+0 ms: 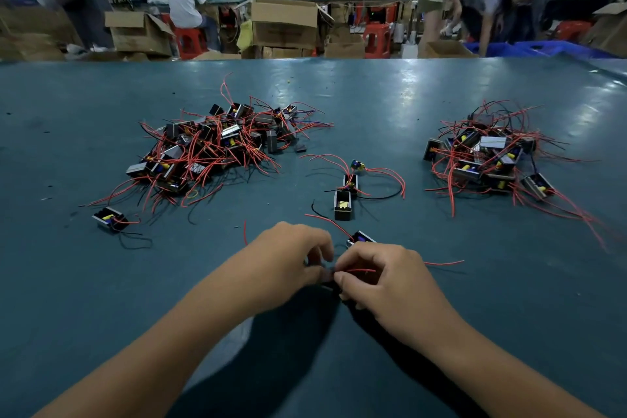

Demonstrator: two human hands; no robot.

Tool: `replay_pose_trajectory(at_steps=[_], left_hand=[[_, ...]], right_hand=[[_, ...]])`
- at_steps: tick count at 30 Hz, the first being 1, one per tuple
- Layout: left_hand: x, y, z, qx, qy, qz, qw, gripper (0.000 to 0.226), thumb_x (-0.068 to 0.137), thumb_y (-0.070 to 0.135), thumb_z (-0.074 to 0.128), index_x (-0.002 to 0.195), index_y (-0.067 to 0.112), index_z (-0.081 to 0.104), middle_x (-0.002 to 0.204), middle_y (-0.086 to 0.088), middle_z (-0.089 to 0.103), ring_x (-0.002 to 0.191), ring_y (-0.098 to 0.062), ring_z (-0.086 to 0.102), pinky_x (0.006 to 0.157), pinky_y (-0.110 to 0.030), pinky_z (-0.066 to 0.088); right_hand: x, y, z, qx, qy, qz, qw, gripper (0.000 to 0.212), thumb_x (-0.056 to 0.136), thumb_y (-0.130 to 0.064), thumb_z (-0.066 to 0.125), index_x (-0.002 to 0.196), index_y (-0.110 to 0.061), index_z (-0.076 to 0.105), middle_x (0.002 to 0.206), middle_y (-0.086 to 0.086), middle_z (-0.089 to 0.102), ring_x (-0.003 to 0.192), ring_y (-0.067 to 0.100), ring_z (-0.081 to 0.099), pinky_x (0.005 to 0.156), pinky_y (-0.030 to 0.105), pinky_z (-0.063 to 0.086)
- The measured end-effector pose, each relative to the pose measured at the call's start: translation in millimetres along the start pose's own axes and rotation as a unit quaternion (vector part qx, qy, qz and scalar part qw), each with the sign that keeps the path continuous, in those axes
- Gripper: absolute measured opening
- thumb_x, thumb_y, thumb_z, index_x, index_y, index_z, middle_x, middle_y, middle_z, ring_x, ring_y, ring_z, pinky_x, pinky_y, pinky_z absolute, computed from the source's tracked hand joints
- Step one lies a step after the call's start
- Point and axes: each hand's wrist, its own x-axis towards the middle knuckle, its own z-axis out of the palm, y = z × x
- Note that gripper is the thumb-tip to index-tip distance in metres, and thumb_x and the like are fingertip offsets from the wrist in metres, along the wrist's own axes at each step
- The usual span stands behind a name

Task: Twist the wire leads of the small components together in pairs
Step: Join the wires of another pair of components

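Near the teal desk's (441,119) front edge, my left hand (288,258) and right hand (383,278) pinch thin red wire leads (361,270) of a small black component (327,276).

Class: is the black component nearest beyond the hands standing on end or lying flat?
On end: the black component rises as a tall block, its top face showing.

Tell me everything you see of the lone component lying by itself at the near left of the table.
The small black box-shaped component lies apart from the big left pile, nearer the person, tilted on the teal table. It has a pale metallic-looking frame, a yellow part and a blue spot on top. A short red lead runs right from it; a thin black lead loops toward the person. Neither hand touches it.
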Motion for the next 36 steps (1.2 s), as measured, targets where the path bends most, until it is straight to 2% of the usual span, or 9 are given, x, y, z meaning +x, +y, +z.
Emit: replay_pose_trajectory(at_steps=[6, 9, 11, 13, 15, 19, 23, 29, 36], left_hand=[[-1.3, -17.9, -4.2, -0.036, -0.058, -0.011, 0.998, 0.014, 0.089, 0.04, 0.072, 0.089, 0.026, 0.072, 0.072, 0.013, 0.061, 0.065, 0.001, 0.054, 0.056, -0.012, 0.037], [-5.9, -20.9, -5.7, -0.035, -0.041, -0.003, 0.999, 0.009, 0.088, 0.035, 0.074, 0.09, 0.028, 0.069, 0.076, 0.016, 0.06, 0.068, 0.009, 0.053, 0.059, -0.01, 0.039], [-8.1, -14.0, -1.8, -0.061, 0.003, 0.037, 0.997, 0.021, 0.084, 0.021, 0.075, 0.1, 0.031, 0.066, 0.086, 0.02, 0.058, 0.072, 0.013, 0.05, 0.063, -0.007, 0.037], [-8.0, -3.7, 6.4, -0.113, 0.041, 0.07, 0.99, 0.033, 0.08, 0.011, 0.071, 0.105, 0.031, 0.065, 0.09, 0.02, 0.06, 0.064, 0.002, 0.05, 0.058, -0.008, 0.035], [-6.9, 3.9, 14.9, -0.155, 0.063, 0.079, 0.983, 0.025, 0.084, 0.014, 0.069, 0.102, 0.031, 0.067, 0.088, 0.018, 0.065, 0.056, -0.006, 0.049, 0.054, -0.011, 0.036], [-4.9, -1.2, 23.4, -0.164, 0.073, 0.066, 0.981, 0.009, 0.092, 0.021, 0.07, 0.088, 0.029, 0.067, 0.074, 0.024, 0.062, 0.057, -0.005, 0.05, 0.054, -0.012, 0.035], [-4.2, -6.5, 24.7, -0.188, 0.096, 0.066, 0.975, 0.011, 0.092, 0.026, 0.07, 0.082, 0.027, 0.067, 0.068, 0.013, 0.062, 0.057, -0.003, 0.049, 0.054, -0.016, 0.038], [-5.1, -4.3, 27.0, -0.184, 0.096, 0.061, 0.976, 0.013, 0.093, 0.025, 0.069, 0.081, 0.027, 0.066, 0.066, 0.019, 0.058, 0.055, -0.003, 0.047, 0.053, -0.014, 0.035], [-6.8, -4.3, 23.2, -0.196, 0.073, 0.07, 0.975, 0.013, 0.094, 0.027, 0.069, 0.081, 0.023, 0.067, 0.068, 0.007, 0.062, 0.06, -0.011, 0.053, 0.057, -0.022, 0.042]], right_hand=[[0.8, 2.3, -8.8, 0.083, 0.006, 0.084, 0.993, 0.011, 0.084, -0.012, 0.072, 0.073, -0.014, 0.068, 0.057, 0.007, 0.068, 0.051, 0.019, 0.068, 0.046, 0.024, 0.049], [3.2, 0.3, -9.2, 0.123, 0.01, 0.11, 0.986, 0.014, 0.085, -0.01, 0.069, 0.071, -0.011, 0.068, 0.06, 0.01, 0.068, 0.051, 0.02, 0.068, 0.043, 0.024, 0.048], [3.4, -2.3, -7.5, 0.15, 0.003, 0.121, 0.981, 0.015, 0.086, -0.006, 0.066, 0.072, -0.009, 0.067, 0.063, 0.014, 0.067, 0.05, 0.019, 0.066, 0.042, 0.023, 0.046], [2.9, -4.2, -6.6, 0.163, -0.003, 0.124, 0.979, 0.014, 0.087, -0.003, 0.063, 0.074, -0.007, 0.067, 0.064, 0.016, 0.067, 0.047, 0.016, 0.064, 0.039, 0.021, 0.044], [2.1, -5.0, -7.7, 0.161, -0.006, 0.124, 0.979, 0.013, 0.088, -0.004, 0.063, 0.076, -0.006, 0.067, 0.064, 0.017, 0.068, 0.044, 0.014, 0.062, 0.037, 0.02, 0.042], [2.3, -4.9, -15.7, 0.15, 0.015, 0.106, 0.983, 0.011, 0.087, -0.005, 0.067, 0.076, -0.007, 0.069, 0.065, 0.013, 0.069, 0.055, 0.021, 0.069, 0.041, 0.023, 0.046], [2.0, -5.2, -21.4, 0.138, 0.022, 0.082, 0.987, 0.012, 0.086, -0.005, 0.068, 0.075, -0.01, 0.071, 0.067, 0.015, 0.068, 0.062, 0.025, 0.073, 0.044, 0.026, 0.049], [0.3, -5.5, -23.7, 0.078, 0.043, 0.044, 0.995, 0.014, 0.084, -0.007, 0.069, 0.072, -0.015, 0.07, 0.059, 0.007, 0.067, 0.055, 0.016, 0.069, 0.044, 0.025, 0.05], [4.2, -2.5, -29.8, 0.13, -0.01, 0.091, 0.987, 0.014, 0.086, -0.001, 0.066, 0.073, -0.003, 0.067, 0.059, 0.009, 0.062, 0.049, 0.022, 0.062, 0.041, 0.026, 0.046]])
